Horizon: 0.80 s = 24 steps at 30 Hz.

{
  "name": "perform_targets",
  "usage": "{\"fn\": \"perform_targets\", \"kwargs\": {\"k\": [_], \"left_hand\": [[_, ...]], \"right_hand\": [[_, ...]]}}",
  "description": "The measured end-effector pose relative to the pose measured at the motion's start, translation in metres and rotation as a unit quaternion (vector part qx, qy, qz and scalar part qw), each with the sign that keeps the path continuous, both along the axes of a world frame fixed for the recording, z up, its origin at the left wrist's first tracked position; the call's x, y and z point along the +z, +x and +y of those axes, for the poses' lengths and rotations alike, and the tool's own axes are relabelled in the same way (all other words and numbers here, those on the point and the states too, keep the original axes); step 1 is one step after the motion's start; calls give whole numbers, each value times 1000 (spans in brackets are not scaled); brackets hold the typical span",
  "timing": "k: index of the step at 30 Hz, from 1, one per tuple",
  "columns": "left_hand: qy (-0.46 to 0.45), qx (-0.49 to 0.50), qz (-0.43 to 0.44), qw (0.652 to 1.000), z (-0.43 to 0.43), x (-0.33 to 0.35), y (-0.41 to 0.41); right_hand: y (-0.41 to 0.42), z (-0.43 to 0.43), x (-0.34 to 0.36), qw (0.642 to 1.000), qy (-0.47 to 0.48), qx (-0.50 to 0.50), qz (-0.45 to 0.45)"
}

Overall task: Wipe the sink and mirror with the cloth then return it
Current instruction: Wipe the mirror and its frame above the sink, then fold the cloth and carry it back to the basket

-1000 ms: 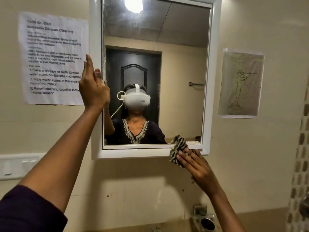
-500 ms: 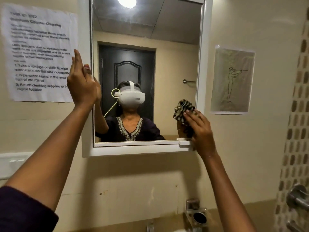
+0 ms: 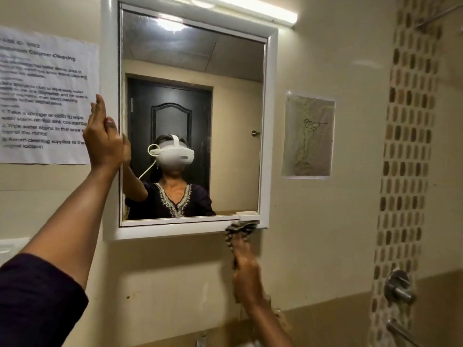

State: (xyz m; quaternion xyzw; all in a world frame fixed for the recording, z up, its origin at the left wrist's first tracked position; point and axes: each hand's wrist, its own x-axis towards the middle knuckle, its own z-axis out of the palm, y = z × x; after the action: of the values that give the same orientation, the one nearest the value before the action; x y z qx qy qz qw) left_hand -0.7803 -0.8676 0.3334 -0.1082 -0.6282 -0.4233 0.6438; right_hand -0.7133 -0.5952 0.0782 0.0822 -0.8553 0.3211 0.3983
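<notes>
Head view: only one camera, looking up at a bathroom wall.
Mirror (image 3: pixel 193 116): white-framed, upper centre of the frame, lit by a tube light (image 3: pixel 250 10) above it; the glass reflects the person with a headset.
Left hand (image 3: pixel 104 137): centre left of the frame, fingers straight and together, palm flat against the left side of the mirror frame; it holds nothing and seems to steady the frame.
Right hand (image 3: pixel 246 274): lower centre of the frame, below the mirror's lower right corner, blurred by motion, closed around the cloth.
Cloth (image 3: pixel 239 230): striped, bunched, its upper end touching the underside of the bottom frame rail near the right corner; the rest runs down into the right hand.
Notice (image 3: pixel 45 98): printed sheet at the upper left of the frame, just beside the left hand.
Drawing (image 3: pixel 308 135): paper sheet right of the mirror, well apart from both hands.
Sink: not clearly in view; only a blurred fitting shows at the bottom edge.
Progress: the mirror step looks to be in hand, with the cloth at the frame's lower edge.
Sink wipe: cannot be judged from here.
Left to do: finishing the mirror, if any glass remains, and returning the cloth to its place, which is not shown.
</notes>
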Motion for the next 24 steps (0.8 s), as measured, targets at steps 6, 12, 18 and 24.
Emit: {"fn": "perform_targets", "kwargs": {"k": [6, 12, 18, 24], "left_hand": [[49, -60, -111, 991, 1, -14, 52], [57, -85, -122, 987, -3, -107, 85], [32, -346, -501, 793, 37, -157, 101], [20, -622, -530, 576, 124, -167, 117]], "right_hand": [[19, -90, 27, 951, 205, 216, -85], [33, -87, 38, 957, 161, 240, -29], [60, -41, 74, 985, -23, 154, 79], [109, 7, 53, 995, 49, 78, 38]]}}
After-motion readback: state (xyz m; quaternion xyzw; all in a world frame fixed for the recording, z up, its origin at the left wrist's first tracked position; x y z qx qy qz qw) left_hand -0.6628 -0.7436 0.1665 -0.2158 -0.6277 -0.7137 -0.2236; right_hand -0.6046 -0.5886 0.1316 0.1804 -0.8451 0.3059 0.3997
